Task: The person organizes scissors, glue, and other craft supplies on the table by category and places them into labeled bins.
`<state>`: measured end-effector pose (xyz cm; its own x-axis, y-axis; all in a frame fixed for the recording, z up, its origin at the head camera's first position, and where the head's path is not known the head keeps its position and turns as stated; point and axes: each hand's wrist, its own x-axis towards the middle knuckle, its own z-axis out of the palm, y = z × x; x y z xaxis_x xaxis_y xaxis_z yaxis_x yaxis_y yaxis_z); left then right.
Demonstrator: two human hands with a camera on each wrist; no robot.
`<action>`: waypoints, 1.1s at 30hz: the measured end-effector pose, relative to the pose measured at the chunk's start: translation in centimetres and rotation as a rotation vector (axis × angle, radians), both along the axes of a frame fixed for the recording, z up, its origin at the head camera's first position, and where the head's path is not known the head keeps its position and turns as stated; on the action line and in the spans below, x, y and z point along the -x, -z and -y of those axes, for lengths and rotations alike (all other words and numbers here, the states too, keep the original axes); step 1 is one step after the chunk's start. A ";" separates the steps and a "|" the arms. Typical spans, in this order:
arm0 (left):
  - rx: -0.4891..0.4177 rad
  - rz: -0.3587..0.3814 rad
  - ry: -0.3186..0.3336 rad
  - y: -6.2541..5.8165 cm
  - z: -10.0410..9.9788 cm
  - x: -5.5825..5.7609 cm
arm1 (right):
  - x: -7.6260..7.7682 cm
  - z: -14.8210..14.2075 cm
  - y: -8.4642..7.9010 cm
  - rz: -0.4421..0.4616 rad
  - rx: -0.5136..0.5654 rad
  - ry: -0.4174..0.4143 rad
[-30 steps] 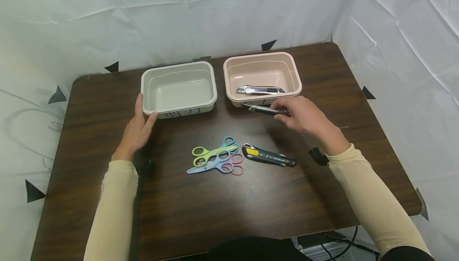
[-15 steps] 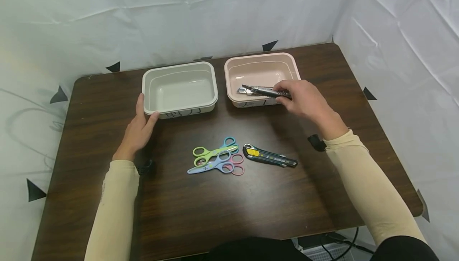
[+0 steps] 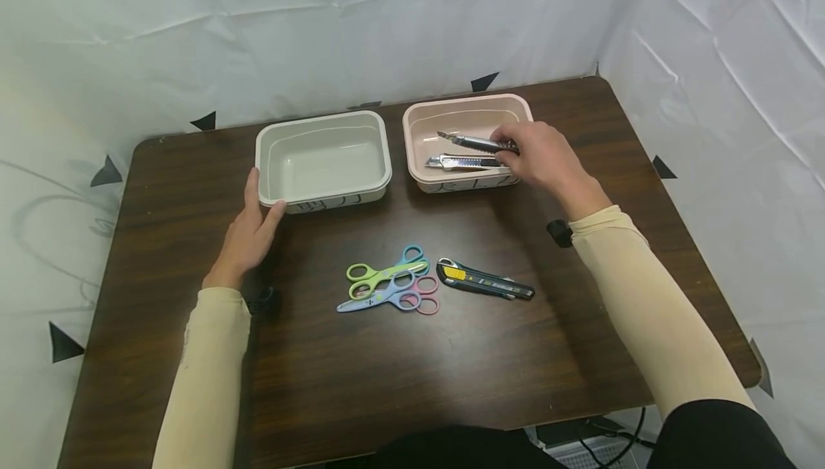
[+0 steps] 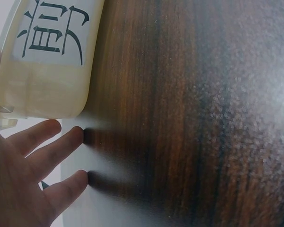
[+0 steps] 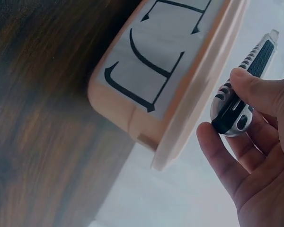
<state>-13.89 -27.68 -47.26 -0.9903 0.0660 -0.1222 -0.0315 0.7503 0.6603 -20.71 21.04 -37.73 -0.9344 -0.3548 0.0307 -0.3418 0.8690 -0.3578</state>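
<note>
My right hand [image 3: 544, 161] pinches a silver and black utility knife [image 3: 480, 144] by its rear end, over the pink bin [image 3: 438, 112]. In the right wrist view the thumb presses the grip of the knife [image 5: 246, 85] while a finger supports its butt. Another silver utility knife [image 3: 460, 162] lies inside that bin. At the grey-green bin [image 3: 322, 122], my left hand [image 3: 241, 240] rests against the near left corner, thumb and forefinger spread along the rim. The left wrist view shows its other fingers [image 4: 52, 151] extended below the bin's end.
Several overlapping scissors [image 3: 387, 286] in green, blue and pink lie mid-table. Beside them is a black and yellow utility knife [image 3: 483, 280]. Both bins carry written labels on their front walls. White sheeting [image 3: 387, 25] rises behind the brown table [image 3: 361, 383].
The right hand has carried its utility knife up and back, from in front of the pink bin to over its inside. The left hand stays at the grey-green bin.
</note>
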 end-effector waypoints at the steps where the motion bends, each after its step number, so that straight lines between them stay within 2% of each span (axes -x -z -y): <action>1: -0.003 -0.001 0.000 0.0 0.0 0.1 | 0.2 0.0 0.1 0.005 -0.005 0.005; 6: -0.008 -0.018 0.000 0.0 -0.1 0.3 | 1.0 0.2 0.4 0.032 -0.025 0.018; 15: -0.004 0.006 -0.014 0.1 0.2 0.1 | 2.5 0.7 0.4 0.107 -0.053 0.027; 23: -0.006 -0.011 -0.001 0.2 0.1 0.2 | 3.8 0.6 1.3 0.181 -0.107 0.013; 33: 0.003 -0.014 -0.011 0.2 0.0 0.1 | 4.4 0.5 2.0 0.274 -0.118 0.021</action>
<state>-14.04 -27.64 -47.46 -0.9926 0.0546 -0.1084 -0.0305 0.7521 0.6583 -25.13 20.53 -39.71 -0.9093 -0.3219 -0.2635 -0.2284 0.9157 -0.3306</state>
